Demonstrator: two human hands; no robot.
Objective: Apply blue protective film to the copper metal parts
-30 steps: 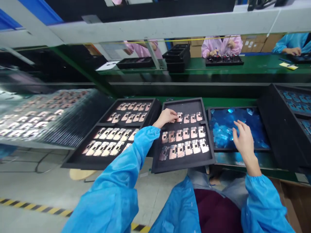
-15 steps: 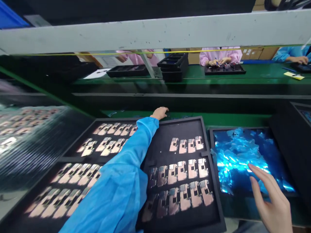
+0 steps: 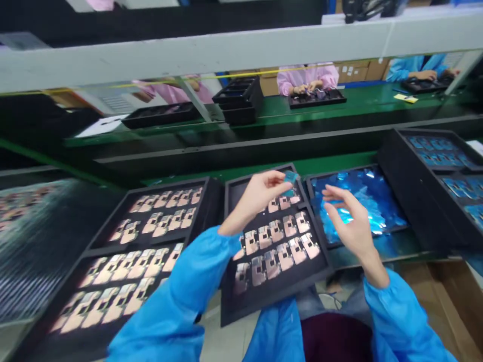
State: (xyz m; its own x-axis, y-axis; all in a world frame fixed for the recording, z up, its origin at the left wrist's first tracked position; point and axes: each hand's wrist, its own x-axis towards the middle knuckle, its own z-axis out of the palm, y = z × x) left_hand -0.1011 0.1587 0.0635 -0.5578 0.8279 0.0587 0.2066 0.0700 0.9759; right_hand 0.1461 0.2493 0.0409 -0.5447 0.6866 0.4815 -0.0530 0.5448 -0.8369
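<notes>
**Left hand pinches one blue piece over the middle tray**

The step in hand looks like handling a single blue piece (image 3: 290, 182), held up just above the far end of the middle tray (image 3: 271, 295). The left hand (image 3: 256, 197) pinches it between thumb and fingertips. The right hand (image 3: 349, 218) is spread and empty, hovering at that tray's right edge. The next move calls for a steady pinch and a clear spot for the piece.

About fifteen copper plates (image 3: 276, 231) show in the middle tray, in three rows. To its left, a black tray (image 3: 211, 201) shows four rows of plates. To its right lie one heap of shiny blue pieces (image 3: 358, 201) and a tray of blue pieces in rows (image 3: 439, 158). Three co-workers (image 3: 307, 78) sit beyond it.
</notes>
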